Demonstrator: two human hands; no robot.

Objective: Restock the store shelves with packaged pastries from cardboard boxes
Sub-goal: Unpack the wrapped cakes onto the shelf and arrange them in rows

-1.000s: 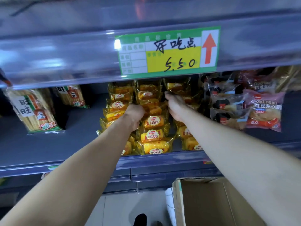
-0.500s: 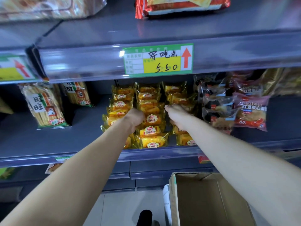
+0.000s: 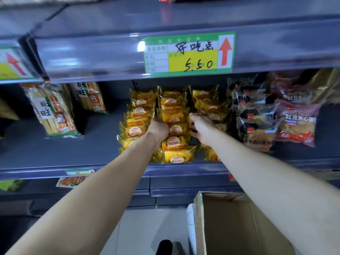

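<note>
Three rows of packs (image 3: 174, 142) are lined up on the mid shelf (image 3: 55, 153), middle row flanked by L hand (image 3: 158, 128) and R hand (image 3: 201, 129) (fingers buried among wrappers, so grip can't be told). Box (image 3: 230, 227) looks emptied as far as shown; only straightening seems left.

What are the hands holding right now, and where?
Cannot be told: the left hand and right hand flank the middle row of pastry packs, fingertips hidden.

Yellow pastry packs (image 3: 174, 142), grey shelf (image 3: 55, 153), brown box (image 3: 230, 227).
</note>
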